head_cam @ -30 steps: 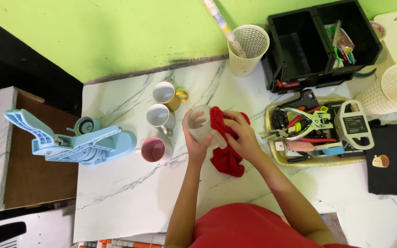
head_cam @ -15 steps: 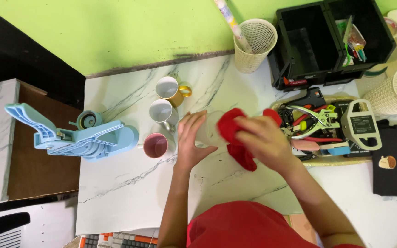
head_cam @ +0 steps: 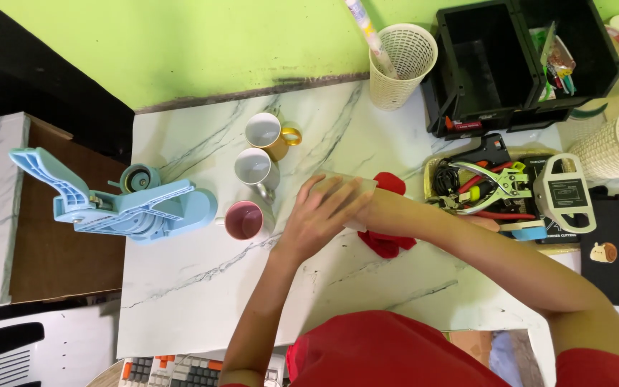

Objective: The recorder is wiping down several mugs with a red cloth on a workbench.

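My left hand [head_cam: 315,216] wraps around a frosted clear cup [head_cam: 352,185] lying on its side over the white marble table [head_cam: 202,287]. My right hand [head_cam: 371,208] reaches into the cup from the right and is mostly hidden by the left hand. It holds a red cloth [head_cam: 388,242], which bunches above and below the wrist. Just left of my hands stand three mugs: a pink one [head_cam: 243,220], a white one with a silver handle [head_cam: 256,169] and a white one with a gold handle [head_cam: 268,133].
A light blue press machine [head_cam: 127,209] sits at the table's left edge. A tray of pliers and tools [head_cam: 492,188] and a white device [head_cam: 566,193] lie to the right. A black bin [head_cam: 467,64] and a white mesh basket [head_cam: 402,68] stand at the back.
Both hands have dropped lower over the table. The right hand has pushed the red cloth leftward into the cup, and the left hand has closed over the cup.
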